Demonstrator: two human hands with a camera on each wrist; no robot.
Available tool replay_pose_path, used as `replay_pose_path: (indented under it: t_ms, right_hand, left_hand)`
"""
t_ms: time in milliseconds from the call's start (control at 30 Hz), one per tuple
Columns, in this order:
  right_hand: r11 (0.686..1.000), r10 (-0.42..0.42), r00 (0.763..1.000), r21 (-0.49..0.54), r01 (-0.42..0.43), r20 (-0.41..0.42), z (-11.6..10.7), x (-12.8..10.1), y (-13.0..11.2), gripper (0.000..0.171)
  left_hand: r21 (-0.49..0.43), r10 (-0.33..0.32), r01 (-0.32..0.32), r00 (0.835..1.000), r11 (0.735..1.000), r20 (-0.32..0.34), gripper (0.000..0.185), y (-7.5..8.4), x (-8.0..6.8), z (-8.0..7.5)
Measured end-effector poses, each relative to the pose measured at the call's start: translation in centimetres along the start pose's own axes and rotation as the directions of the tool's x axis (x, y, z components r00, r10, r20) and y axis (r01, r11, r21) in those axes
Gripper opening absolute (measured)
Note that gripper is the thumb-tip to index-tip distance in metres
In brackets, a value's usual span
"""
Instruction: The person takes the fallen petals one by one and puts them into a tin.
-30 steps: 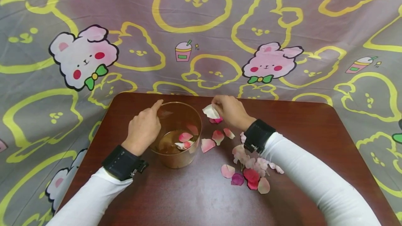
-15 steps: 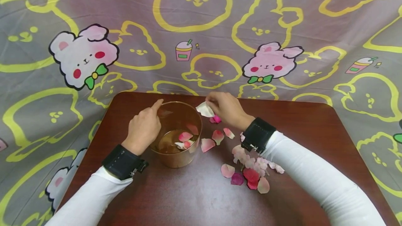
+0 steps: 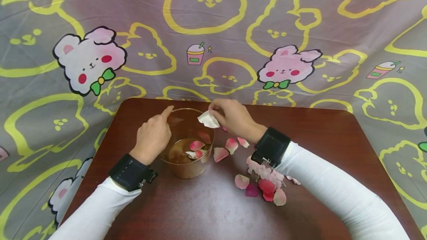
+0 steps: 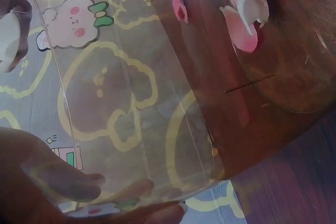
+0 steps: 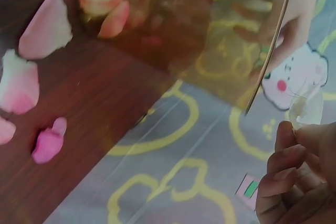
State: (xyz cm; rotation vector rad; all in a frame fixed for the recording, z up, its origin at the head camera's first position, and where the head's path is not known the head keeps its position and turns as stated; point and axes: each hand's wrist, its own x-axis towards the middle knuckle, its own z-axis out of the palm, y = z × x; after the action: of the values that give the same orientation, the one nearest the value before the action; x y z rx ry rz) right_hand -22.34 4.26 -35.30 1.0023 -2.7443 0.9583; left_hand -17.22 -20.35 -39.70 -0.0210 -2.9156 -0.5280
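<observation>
A clear plastic cup (image 3: pixel 186 166) stands on the brown table (image 3: pixel 207 210) with a few pink and white petals (image 3: pixel 195 149) at its bottom. My left hand (image 3: pixel 154 136) grips the cup's left wall, forefinger on the rim. My right hand (image 3: pixel 233 117) pinches a white petal (image 3: pixel 208 119) just above the cup's right rim. The right wrist view shows that white petal (image 5: pixel 307 109) at my fingertips (image 5: pixel 286 135) beside the cup (image 5: pixel 210 35). The left wrist view looks through the cup wall (image 4: pixel 157 103) at the petals inside (image 4: pixel 244 14).
Several loose pink, red and white petals (image 3: pixel 263 184) lie on the table right of the cup, some under my right wrist. A grey cloth with yellow outlines and pink bunnies (image 3: pixel 213 36) hangs behind and around the table.
My right hand has lifted the white petal off the table and carried it left to the cup's rim. The left hand and cup have stayed put.
</observation>
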Motion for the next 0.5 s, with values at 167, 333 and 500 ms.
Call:
replay_pose_path:
  t_ms: [167,333,500]
  right_hand:
    - [1.000,-0.023,0.999,-0.007,0.023,0.039,1.0,-0.3,-1.3,0.011]
    - [0.999,-0.037,0.997,-0.013,0.038,0.071,1.9,-0.7,-2.0,0.010]
    - [0.998,-0.034,0.995,-0.051,0.038,0.089,2.5,-0.9,-2.3,0.010]
  left_hand:
    - [-0.003,-0.008,0.008,1.000,1.000,0.000,0.054,-0.1,0.0,0.0]
    - [-0.005,-0.016,0.016,1.000,1.000,0.002,0.054,-0.1,0.0,0.0]
    - [-0.003,-0.010,0.010,1.000,1.000,0.003,0.054,-0.1,0.0,0.0]
